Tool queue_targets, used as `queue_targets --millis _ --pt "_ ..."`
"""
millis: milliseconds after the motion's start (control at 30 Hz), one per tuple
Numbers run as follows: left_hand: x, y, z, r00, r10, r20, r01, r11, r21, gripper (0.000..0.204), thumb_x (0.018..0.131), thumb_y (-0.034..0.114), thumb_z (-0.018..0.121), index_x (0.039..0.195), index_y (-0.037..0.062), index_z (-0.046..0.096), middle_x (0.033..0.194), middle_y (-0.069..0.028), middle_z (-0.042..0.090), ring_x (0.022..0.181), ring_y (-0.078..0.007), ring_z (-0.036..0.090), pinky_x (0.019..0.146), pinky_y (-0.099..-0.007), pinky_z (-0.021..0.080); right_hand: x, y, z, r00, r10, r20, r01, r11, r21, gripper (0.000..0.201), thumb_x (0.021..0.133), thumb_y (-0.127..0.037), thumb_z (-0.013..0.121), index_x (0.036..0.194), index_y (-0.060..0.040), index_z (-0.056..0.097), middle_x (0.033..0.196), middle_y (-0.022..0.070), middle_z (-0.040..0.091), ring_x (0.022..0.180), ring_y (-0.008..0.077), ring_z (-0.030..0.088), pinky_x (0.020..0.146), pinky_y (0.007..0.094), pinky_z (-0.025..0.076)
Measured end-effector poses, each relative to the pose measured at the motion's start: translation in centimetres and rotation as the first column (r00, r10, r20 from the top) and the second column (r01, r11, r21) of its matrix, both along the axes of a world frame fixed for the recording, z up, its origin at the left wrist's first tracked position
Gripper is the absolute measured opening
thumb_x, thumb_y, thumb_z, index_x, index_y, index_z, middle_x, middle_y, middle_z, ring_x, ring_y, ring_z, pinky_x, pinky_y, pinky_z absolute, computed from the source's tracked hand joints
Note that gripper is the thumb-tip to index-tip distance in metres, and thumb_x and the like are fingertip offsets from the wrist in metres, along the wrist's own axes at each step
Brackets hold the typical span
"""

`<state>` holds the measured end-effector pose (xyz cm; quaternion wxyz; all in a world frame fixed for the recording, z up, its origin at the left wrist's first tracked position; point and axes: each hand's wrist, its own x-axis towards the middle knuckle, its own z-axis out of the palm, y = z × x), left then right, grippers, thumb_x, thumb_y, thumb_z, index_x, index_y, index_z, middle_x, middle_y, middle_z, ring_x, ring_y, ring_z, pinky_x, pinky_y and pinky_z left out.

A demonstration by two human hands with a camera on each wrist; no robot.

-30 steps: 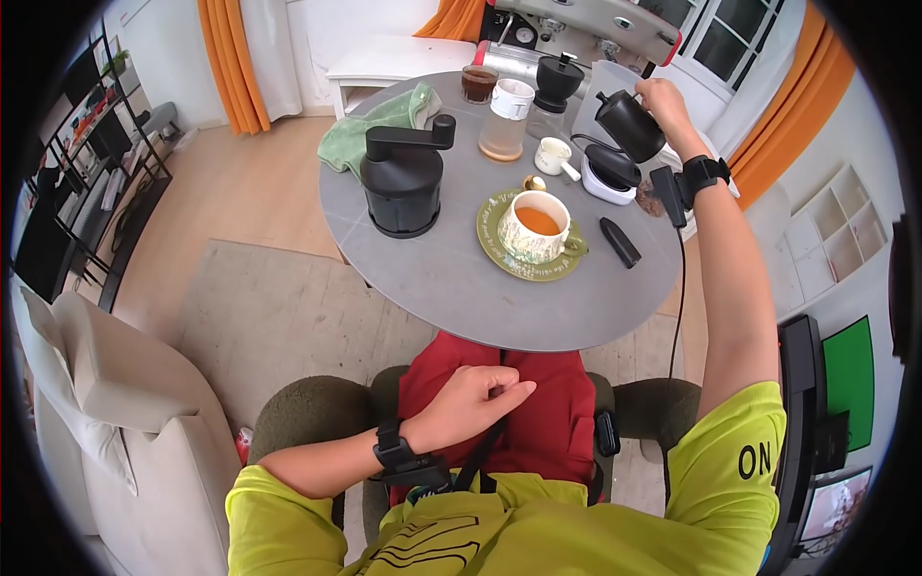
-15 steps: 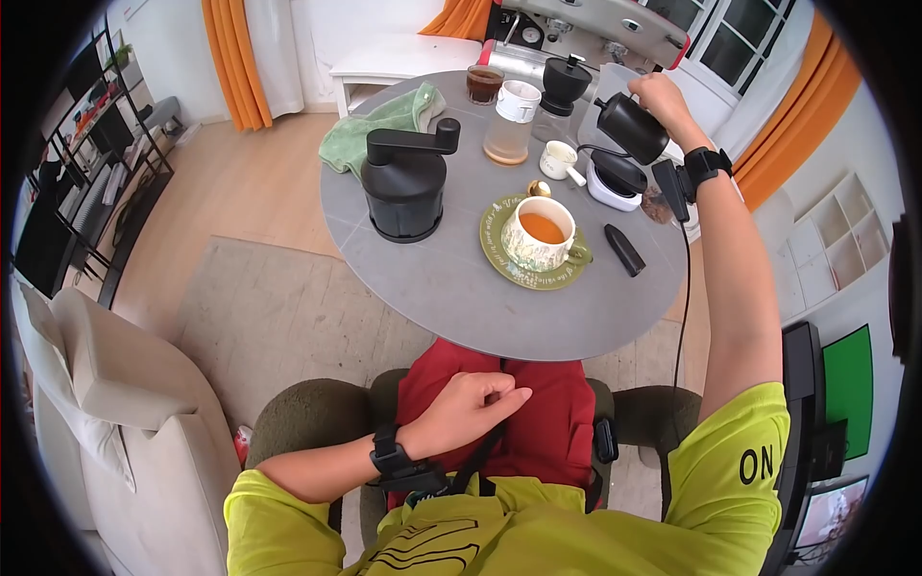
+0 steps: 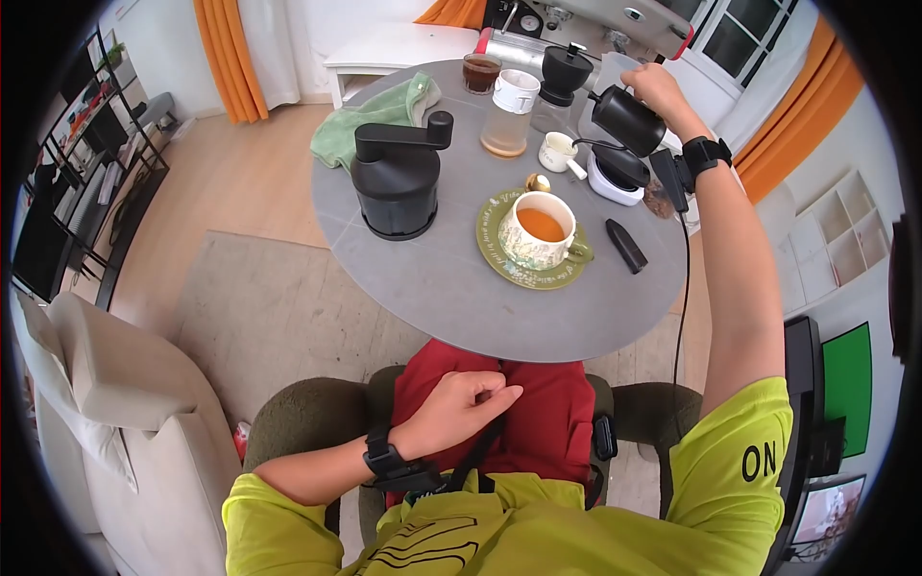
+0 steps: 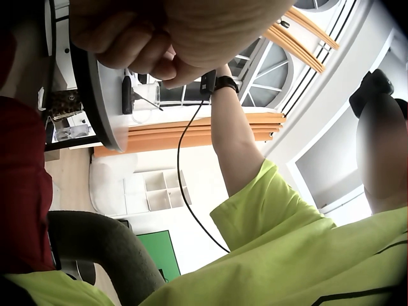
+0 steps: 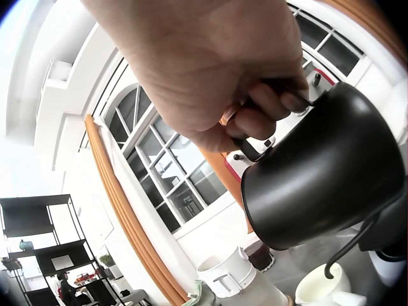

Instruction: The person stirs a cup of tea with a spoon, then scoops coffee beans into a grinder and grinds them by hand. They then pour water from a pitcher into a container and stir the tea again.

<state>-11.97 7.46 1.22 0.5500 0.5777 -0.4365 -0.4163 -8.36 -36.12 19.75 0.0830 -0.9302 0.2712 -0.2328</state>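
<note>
My right hand grips the handle of a black gooseneck kettle, raised over the far right of the round table and tilted. Its thin spout tip is right at the small white cup with a side handle; in the right wrist view the tip overlaps the mouth of that cup. Held over my lap with loosely curled fingers, my left hand has nothing in it. A patterned cup of orange-brown liquid stands on a green saucer, nearer me.
A black hand-crank grinder and a green cloth lie left. Farther back are a glass of dark liquid, a white-collared jar and another grinder. On the right are a black-topped white device and a black oblong object.
The kettle has shifted slightly left, bringing its spout tip over the small white cup. My left hand has stayed over my lap. The head view has shifted a little.
</note>
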Motion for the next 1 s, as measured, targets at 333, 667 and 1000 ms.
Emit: queue_targets --millis 333,667,1000 --pt "0.2 -0.1 -0.3 1.000 0.001 0.012 -0.001 1.000 -0.009 0.041 0.094 0.019 0.057 0.064 0.0000 0.039 0.055 -0.0006 0.030 0.054 -0.0065 0.026 0.046 -0.0282 0.026 -5.0 -1.4 -0.5 0.933 -0.228 0.279 -0.052 0.682 0.730 0.020 0.079 -0.013 0.054 0.061 -0.0089 0.049 0.063 0.0054 0.058 0.050 0.0121 0.048 0.047 0.0275 0.038" --pt "0.3 -0.1 -0.1 0.997 0.016 0.069 -0.017 1.000 0.023 0.041 0.095 0.021 0.056 0.064 -0.0005 0.039 0.056 -0.0024 0.030 0.054 -0.0079 0.026 0.047 -0.0290 0.026 -4.9 0.3 3.0 0.671 -0.230 0.705 -0.543 0.496 0.678 0.017 0.092 -0.011 0.053 0.080 -0.0004 0.057 0.101 0.0146 0.064 0.086 0.0213 0.059 0.086 0.0327 0.047" --pt "0.3 -0.1 -0.6 0.999 0.013 -0.030 -0.013 1.000 -0.003 0.040 0.094 0.018 0.057 0.064 -0.0003 0.039 0.056 -0.0002 0.029 0.055 -0.0064 0.026 0.047 -0.0281 0.026 4.4 9.0 -1.3 0.763 0.021 0.647 -0.635 0.212 0.742 0.018 0.093 -0.010 0.052 0.081 0.0013 0.058 0.103 0.0160 0.063 0.091 0.0227 0.058 0.089 0.0347 0.046"
